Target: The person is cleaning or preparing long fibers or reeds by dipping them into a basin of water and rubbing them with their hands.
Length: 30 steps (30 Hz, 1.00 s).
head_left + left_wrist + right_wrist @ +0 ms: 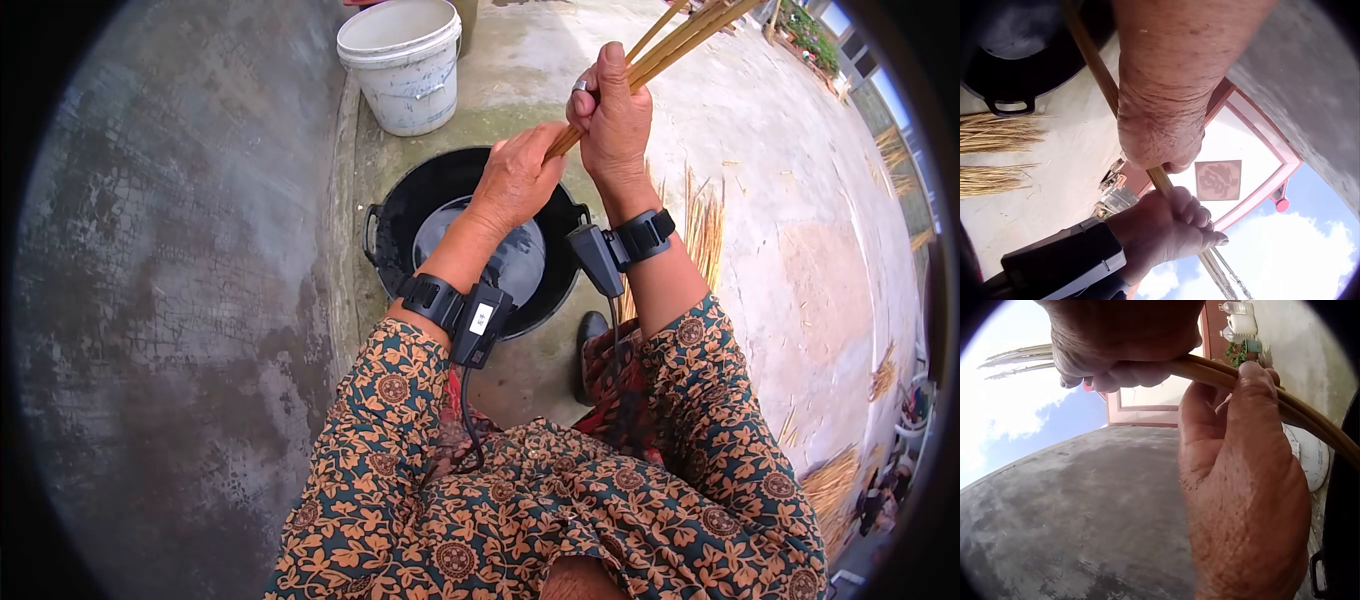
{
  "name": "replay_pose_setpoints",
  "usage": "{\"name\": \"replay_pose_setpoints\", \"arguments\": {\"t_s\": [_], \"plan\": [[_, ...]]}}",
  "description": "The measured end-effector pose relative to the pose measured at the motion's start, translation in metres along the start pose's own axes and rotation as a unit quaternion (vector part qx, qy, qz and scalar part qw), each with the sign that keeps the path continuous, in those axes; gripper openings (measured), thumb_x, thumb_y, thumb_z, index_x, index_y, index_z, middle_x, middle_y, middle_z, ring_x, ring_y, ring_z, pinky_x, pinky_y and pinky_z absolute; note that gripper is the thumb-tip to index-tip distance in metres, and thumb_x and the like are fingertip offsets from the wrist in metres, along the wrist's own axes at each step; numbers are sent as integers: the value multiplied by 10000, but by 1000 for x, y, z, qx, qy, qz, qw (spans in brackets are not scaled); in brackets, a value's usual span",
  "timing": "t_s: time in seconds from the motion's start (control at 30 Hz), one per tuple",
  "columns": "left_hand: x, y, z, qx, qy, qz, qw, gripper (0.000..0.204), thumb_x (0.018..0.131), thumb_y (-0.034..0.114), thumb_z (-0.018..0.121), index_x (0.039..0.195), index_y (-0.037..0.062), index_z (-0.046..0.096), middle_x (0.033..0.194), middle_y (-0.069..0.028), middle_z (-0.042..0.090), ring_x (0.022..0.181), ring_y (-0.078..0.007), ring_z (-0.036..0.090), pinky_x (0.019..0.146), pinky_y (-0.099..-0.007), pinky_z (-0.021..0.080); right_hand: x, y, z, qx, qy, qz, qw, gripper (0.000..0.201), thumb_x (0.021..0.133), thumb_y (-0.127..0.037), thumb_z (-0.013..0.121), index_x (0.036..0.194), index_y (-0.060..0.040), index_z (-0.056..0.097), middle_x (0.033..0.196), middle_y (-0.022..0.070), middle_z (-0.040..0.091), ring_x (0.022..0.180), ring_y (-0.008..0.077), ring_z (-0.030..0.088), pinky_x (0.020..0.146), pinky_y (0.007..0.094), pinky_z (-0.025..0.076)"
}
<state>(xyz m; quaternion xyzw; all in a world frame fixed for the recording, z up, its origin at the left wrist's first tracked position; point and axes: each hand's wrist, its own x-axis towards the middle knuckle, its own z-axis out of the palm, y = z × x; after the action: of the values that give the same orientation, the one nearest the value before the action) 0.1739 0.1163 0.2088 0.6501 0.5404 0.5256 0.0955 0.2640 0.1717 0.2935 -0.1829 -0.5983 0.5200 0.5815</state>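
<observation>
A thin bundle of long yellow-brown stalks [690,38] slants up and to the right from the two hands in the head view. Lower on the bundle, my left hand [520,175] grips it; in the right wrist view that thumb and fingers pinch the stalks [1210,374]. Just above it my right hand [616,125], a ring on one finger, holds the same bundle with its fingers curled round it. Below both hands stands a black two-handled tub [400,215] with water [520,255] in the bottom. The stalks' lower ends hang toward the tub in the left wrist view.
Behind the tub is a white bucket [405,85]. A grey wall [190,250] runs along the left. More straw [705,225] lies on the concrete floor [800,200] to the right, with another sheaf [830,490] nearer. A dark shoe [592,330] is beside the tub.
</observation>
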Motion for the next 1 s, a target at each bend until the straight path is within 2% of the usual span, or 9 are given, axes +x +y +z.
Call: {"name": "replay_pose_setpoints", "arguments": {"t_s": [0.13,0.3,0.33,0.47,0.57,0.67,0.77,0.83,1.0], "plan": [[1,-13,-3,-109,23,-37,993,434,813,140,602,1221,53,483,1124,-88,587,1074,-237,545,901,-390,401,-3,5,5,-40,-50,-8,998,388,894,-408,580,874,-21,609,606,31,574,480,70,522,451,194,434],[10,-9,-23,-500,100,-127,851,414,948,278,439,1251,-5,455,1261,-87,501,1188,-184,459,990,-334,369,-8,19,13,0,-103,34,994,371,916,-358,560,1004,0,603,701,55,614,571,97,581,567,201,503],[11,-10,-24,-481,85,-144,861,445,976,394,346,1238,54,464,1196,-53,524,1136,-159,486,996,-314,362,-11,29,12,-26,-161,60,985,441,903,-397,566,1071,10,587,885,104,622,777,148,610,733,274,518],[9,-17,-20,-578,139,-169,787,440,961,493,351,1136,115,494,1076,-8,535,1029,-122,527,900,-304,440,-36,53,33,-165,-195,46,966,626,869,-521,546,1228,-10,503,1278,181,430,1172,261,435,997,387,352],[10,-9,-22,-623,169,-164,746,450,945,506,385,1156,121,485,1073,-11,535,1001,-127,538,883,-303,456,-44,45,44,-44,-207,105,972,730,873,-492,563,1372,-10,334,1354,148,400,1248,212,389,1045,336,303],[8,-15,-21,-597,184,-165,763,518,890,563,464,1168,125,481,1045,-4,528,989,-119,534,881,-296,455,-48,78,45,-43,-220,-8,974,745,839,-400,643,1360,31,332,1322,143,423,1234,225,379,1038,328,294],[5,-13,-18,-574,175,-171,781,627,872,626,417,1237,117,444,1115,-14,489,1061,-119,481,926,-292,410,-48,71,49,-125,-199,-41,971,751,860,-598,489,1335,-25,387,1263,173,430,1213,263,387,1034,370,294],[6,-9,-18,-545,136,-161,812,719,899,665,278,1325,102,415,1219,-47,480,1137,-148,446,978,-280,353,-44,55,47,-85,-210,-14,974,826,856,-657,419,1379,-26,312,1280,170,401,1248,263,333,1066,366,235],[5,-5,0,-550,108,-208,802,688,877,665,370,1282,110,409,1157,-28,472,1043,-121,469,930,-273,386,-25,66,34,-112,-200,-30,973,808,875,-662,355,1364,-20,335,1339,186,365,1259,304,324,1072,370,223]]}}
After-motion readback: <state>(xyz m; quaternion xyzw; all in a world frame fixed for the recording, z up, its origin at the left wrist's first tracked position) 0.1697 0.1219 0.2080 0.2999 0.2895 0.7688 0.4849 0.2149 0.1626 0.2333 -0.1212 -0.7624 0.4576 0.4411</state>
